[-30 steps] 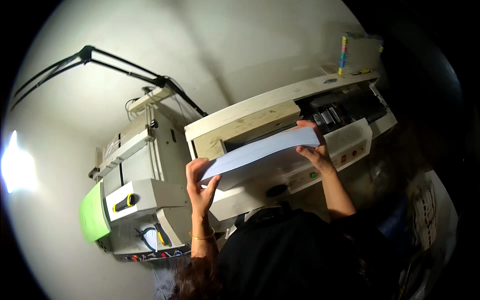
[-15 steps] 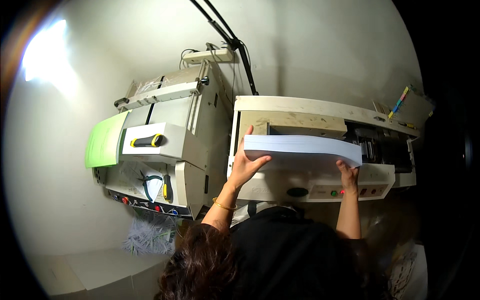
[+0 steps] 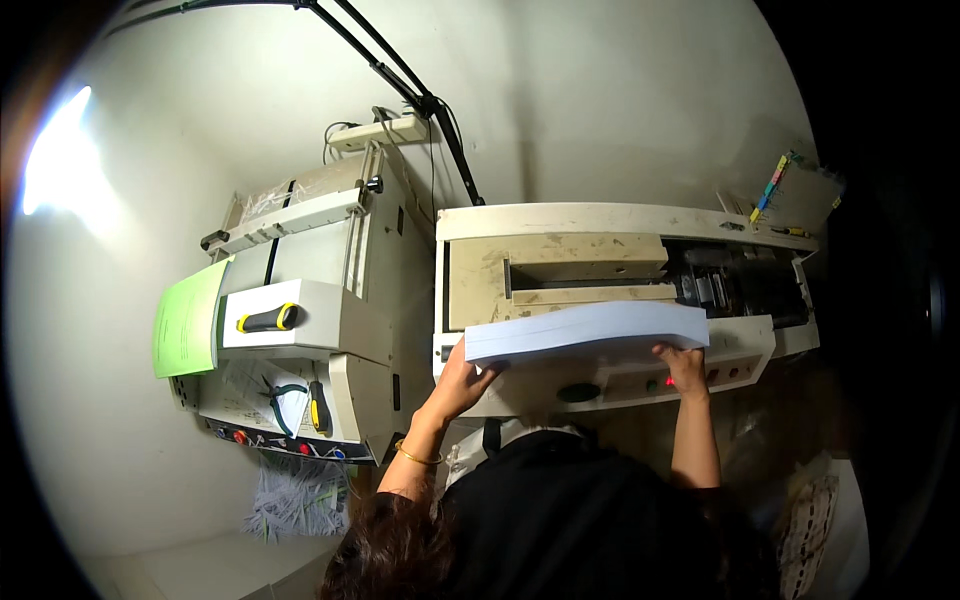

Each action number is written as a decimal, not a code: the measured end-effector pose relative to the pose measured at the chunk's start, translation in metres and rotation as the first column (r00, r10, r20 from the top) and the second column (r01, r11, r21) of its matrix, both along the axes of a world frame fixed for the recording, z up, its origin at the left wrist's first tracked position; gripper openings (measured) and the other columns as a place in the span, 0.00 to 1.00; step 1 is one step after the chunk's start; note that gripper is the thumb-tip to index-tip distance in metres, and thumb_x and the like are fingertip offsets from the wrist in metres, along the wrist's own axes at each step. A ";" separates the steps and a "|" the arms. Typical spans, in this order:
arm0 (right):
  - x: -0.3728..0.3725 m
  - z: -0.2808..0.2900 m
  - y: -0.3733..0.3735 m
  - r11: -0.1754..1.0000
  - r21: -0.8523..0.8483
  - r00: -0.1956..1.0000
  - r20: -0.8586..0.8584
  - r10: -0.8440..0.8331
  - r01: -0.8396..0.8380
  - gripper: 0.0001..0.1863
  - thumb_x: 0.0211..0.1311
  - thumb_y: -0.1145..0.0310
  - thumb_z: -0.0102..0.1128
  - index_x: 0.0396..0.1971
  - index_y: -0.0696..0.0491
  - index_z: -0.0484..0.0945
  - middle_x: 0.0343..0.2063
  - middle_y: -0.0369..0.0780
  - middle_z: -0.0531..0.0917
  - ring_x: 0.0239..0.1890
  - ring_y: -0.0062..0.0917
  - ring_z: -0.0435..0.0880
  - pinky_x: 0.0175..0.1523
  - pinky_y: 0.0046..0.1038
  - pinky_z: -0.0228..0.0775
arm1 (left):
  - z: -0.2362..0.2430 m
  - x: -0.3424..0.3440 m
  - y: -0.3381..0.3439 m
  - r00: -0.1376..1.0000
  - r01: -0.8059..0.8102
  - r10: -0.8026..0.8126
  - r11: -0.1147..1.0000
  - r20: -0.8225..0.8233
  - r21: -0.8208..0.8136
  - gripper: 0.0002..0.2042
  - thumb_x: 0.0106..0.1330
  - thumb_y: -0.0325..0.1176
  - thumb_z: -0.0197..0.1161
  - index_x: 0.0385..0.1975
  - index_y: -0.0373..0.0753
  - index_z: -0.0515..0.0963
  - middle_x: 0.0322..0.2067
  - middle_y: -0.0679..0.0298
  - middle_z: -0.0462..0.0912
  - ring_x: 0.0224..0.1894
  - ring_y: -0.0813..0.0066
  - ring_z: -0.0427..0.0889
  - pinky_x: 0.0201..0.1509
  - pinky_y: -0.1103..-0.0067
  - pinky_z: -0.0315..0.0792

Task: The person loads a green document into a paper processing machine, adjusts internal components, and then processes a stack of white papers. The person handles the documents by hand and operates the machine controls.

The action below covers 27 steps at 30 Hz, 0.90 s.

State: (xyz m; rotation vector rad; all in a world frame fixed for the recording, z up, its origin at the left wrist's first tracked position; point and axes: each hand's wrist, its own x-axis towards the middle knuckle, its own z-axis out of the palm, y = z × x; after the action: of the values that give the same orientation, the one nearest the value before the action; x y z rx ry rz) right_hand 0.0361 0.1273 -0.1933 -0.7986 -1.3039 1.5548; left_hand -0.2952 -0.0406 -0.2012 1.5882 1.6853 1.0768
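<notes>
A thick stack of white paper point(image 3: 590, 335) is held up between my two hands, its long edge facing up and slightly bowed. My left hand point(image 3: 462, 382) grips the left end, with the thumb on the near face. At the right end, my right hand point(image 3: 682, 368) has hold of it, thumb also on the near side. Behind the stack lies the cream binding machine point(image 3: 480, 290), with a long slot between clamp plates point(image 3: 590, 294) in its top. The stack hides part of the machine's front panel, where a red light point(image 3: 670, 381) glows.
To the left stands a paper cutter point(image 3: 318, 235) carrying a green booklet point(image 3: 190, 318), a yellow-black utility knife point(image 3: 268, 318), pliers point(image 3: 288, 402) and another yellow-black tool point(image 3: 319, 408). Paper shreds point(image 3: 295, 497) lie below it. A black lamp arm point(image 3: 450, 150) rises behind.
Both hands have brought the paper stack down and nearer to me, uncovering the machine's slot. The whole view has also shifted a little, so the machines appear farther left.
</notes>
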 end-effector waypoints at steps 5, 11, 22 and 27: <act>0.021 -0.022 0.024 0.955 0.271 0.941 0.339 0.019 -0.117 0.19 0.55 0.70 0.69 0.46 0.59 0.76 0.39 0.40 0.82 0.37 0.25 0.81 0.44 0.26 0.74 | 0.011 -0.011 0.015 0.992 0.060 -0.056 0.998 -0.114 0.030 0.19 0.56 0.32 0.69 0.47 0.37 0.74 0.42 0.51 0.79 0.45 0.50 0.78 0.49 0.67 0.73; -0.003 0.014 0.108 0.996 0.089 0.953 0.304 0.002 -0.031 0.26 0.52 0.58 0.73 0.47 0.58 0.77 0.43 0.37 0.81 0.47 0.22 0.77 0.53 0.28 0.68 | 0.035 -0.041 0.108 0.932 0.271 -0.169 0.912 0.320 -0.308 0.21 0.61 0.38 0.67 0.51 0.36 0.72 0.34 0.64 0.82 0.33 0.78 0.80 0.25 0.80 0.78; -0.017 0.023 0.205 0.987 0.125 0.953 0.296 0.061 -0.102 0.31 0.50 0.55 0.74 0.49 0.59 0.75 0.45 0.38 0.79 0.49 0.23 0.74 0.57 0.27 0.65 | 0.023 -0.048 0.219 0.827 0.282 -0.011 0.873 0.563 -0.397 0.31 0.63 0.38 0.66 0.63 0.41 0.60 0.56 0.57 0.70 0.59 0.58 0.69 0.45 0.64 0.82; -0.029 0.020 0.208 0.985 0.150 0.945 0.324 0.037 -0.090 0.30 0.50 0.55 0.74 0.48 0.58 0.75 0.43 0.36 0.79 0.47 0.23 0.74 0.56 0.27 0.65 | 0.017 -0.054 0.214 0.812 0.268 -0.002 0.889 0.584 -0.370 0.29 0.64 0.37 0.65 0.62 0.40 0.61 0.56 0.58 0.71 0.58 0.62 0.71 0.45 0.67 0.82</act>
State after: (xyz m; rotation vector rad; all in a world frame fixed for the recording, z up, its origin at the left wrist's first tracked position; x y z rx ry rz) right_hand 0.0067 0.3355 -0.1733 -0.9393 -1.6850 1.3841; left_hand -0.3495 0.1738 -0.1841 0.9469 1.2533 0.8935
